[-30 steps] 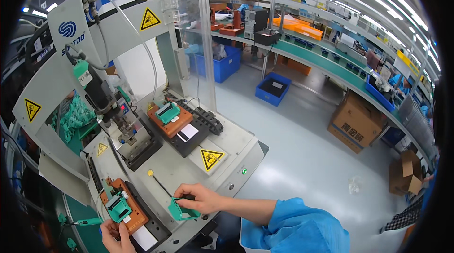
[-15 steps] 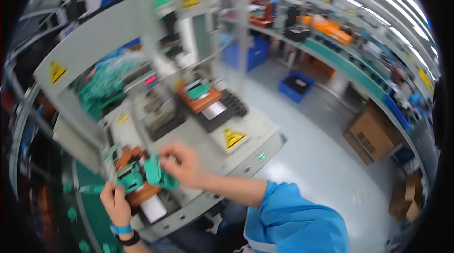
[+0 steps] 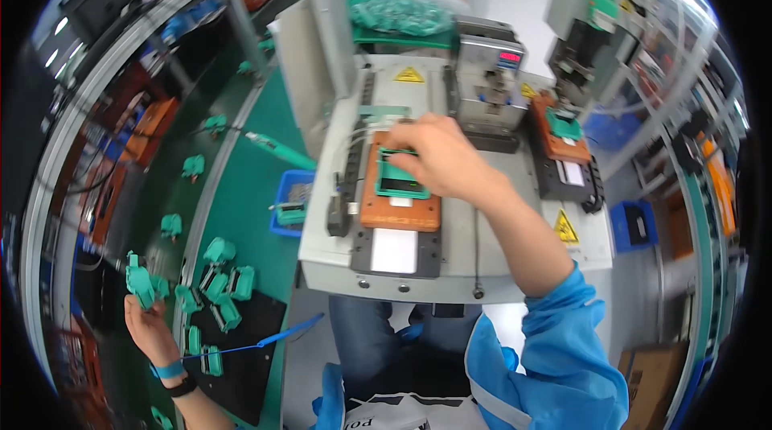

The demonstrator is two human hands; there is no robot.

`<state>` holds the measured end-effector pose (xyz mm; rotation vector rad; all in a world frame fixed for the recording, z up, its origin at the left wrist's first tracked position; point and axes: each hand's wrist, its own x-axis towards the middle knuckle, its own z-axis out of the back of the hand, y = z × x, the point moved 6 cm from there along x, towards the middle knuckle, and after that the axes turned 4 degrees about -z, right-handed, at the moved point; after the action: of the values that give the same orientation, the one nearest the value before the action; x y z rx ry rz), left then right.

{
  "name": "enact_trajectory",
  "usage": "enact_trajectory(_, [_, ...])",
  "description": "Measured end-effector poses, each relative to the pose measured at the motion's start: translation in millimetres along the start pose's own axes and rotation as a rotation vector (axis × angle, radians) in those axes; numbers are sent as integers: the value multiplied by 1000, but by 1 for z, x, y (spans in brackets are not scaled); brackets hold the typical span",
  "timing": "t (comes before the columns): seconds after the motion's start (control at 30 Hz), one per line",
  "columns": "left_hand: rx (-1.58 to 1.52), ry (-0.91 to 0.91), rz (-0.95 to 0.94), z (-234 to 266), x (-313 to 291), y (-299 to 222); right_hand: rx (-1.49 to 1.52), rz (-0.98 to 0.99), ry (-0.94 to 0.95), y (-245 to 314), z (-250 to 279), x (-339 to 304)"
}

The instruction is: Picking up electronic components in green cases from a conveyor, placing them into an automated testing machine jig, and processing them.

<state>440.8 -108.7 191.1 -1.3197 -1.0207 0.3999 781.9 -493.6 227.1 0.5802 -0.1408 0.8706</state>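
Right hand (image 3: 434,158), fingers bent, is at the green housing (image 3: 392,175) in the orange fixture (image 3: 400,218) at frame centre; I cannot tell whether it grips. Lower left, the left hand (image 3: 151,332) pinches a green part (image 3: 140,280), near loose green pieces (image 3: 215,285) on the table (image 3: 257,257).

A loose blue jacket (image 3: 555,357) is worn with dark jeans (image 3: 358,335), a blue wristband (image 3: 170,370) and a black wristband (image 3: 183,387).

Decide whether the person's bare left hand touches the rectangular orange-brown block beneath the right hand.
Apart: the head view shows the left hand far to the left, with scattered green plastic parts lying between it and the block.
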Motion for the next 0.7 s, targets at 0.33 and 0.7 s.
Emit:
enact_trajectory(0.33, [510,-1018,139,376,-70,114,80,-54,13,5,-22,-25])
enact_trajectory(0.7, [1224,-904,185,376,-97,142,99,-134,-170,-3,-21,-67])
